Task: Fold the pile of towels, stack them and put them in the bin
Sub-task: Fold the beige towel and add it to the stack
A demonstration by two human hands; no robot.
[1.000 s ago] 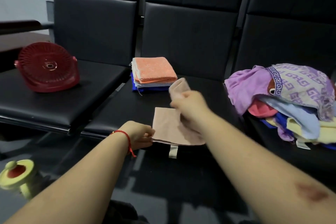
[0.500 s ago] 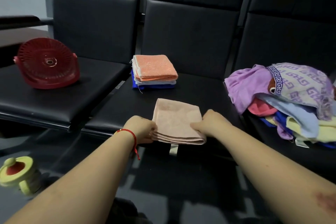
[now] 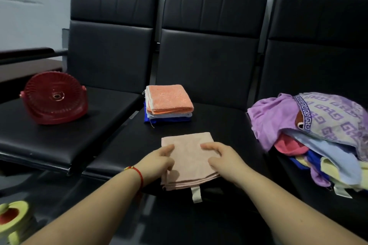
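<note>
Folded towel (image 3: 188, 157) before stack (image 3: 168, 103); pile (image 3: 314, 131) right.

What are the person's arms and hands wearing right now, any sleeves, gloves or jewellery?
Both forearms are bare as far as the view reaches, with no sleeves showing. The left hand and right hand wear no gloves, and no rings are visible. The only item worn is a thin red cord bracelet with a small yellow bead, on the left wrist.
</note>
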